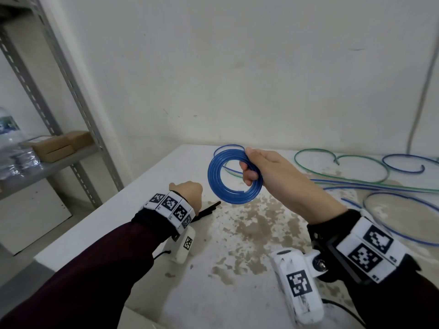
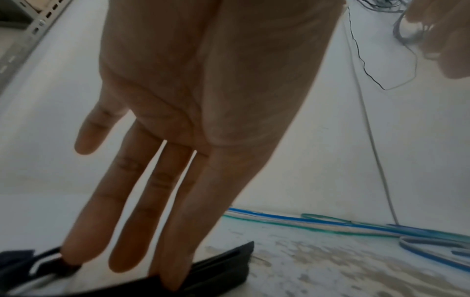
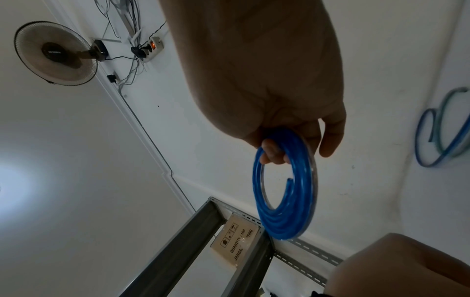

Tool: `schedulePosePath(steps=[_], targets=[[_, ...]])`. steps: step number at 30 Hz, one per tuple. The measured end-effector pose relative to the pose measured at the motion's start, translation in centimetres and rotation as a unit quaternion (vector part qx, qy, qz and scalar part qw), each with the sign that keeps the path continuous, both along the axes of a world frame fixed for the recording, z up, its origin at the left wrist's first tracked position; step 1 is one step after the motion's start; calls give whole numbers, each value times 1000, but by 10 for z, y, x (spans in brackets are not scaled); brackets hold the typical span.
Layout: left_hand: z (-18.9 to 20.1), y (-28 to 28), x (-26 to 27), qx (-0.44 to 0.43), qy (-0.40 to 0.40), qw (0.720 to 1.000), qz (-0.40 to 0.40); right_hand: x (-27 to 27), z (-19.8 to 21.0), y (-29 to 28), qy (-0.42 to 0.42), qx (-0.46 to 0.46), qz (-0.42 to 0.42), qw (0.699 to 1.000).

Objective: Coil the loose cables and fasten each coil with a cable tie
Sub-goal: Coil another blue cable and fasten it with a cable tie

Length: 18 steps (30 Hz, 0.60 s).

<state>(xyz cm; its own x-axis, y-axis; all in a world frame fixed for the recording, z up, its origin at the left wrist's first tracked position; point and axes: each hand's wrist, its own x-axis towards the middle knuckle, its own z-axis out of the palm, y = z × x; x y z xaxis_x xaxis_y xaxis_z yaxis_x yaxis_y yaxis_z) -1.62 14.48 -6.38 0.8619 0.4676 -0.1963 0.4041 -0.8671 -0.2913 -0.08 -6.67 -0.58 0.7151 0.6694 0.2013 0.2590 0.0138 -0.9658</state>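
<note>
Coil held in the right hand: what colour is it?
Translucent blue coil; clearest in the head view.

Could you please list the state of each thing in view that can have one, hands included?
Blue coil: wound, held up off the table, not yet tied.
Right hand: grips the blue coil.
Left hand: fingers straight, tips reaching the cable ties.
Cable ties: black bundle lying on the table.
Loose cables: green and blue, uncoiled on the table.
</note>
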Motion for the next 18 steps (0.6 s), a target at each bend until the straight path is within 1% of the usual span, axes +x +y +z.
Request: schedulePosePath(steps=[2,5,9,11,14,16,18], targets=[[0,0,0,8,0,1000,2,0,-1,1,-1,-7,2,1000],[0,3,-2,-4,-15,1000,5,0,-2,2,-2,-14,3,1000],[5,9,-8,-64,-60,996,9,1,-3,3,-2,-14,6,1000],[12,11,-9,-91,-97,991,5,1,-2,2,-5,-8,8,1000],[33,8,-8,-142,-193,971,-17,6,3,-2,-10,10,7,1000],[51,1,-7,-179,-265,947,-42,11,7,-8,-8,27,1,1000],[66,-11,-6,-223,-320,918,-70,16,12,-17,-8,44,-9,999]])
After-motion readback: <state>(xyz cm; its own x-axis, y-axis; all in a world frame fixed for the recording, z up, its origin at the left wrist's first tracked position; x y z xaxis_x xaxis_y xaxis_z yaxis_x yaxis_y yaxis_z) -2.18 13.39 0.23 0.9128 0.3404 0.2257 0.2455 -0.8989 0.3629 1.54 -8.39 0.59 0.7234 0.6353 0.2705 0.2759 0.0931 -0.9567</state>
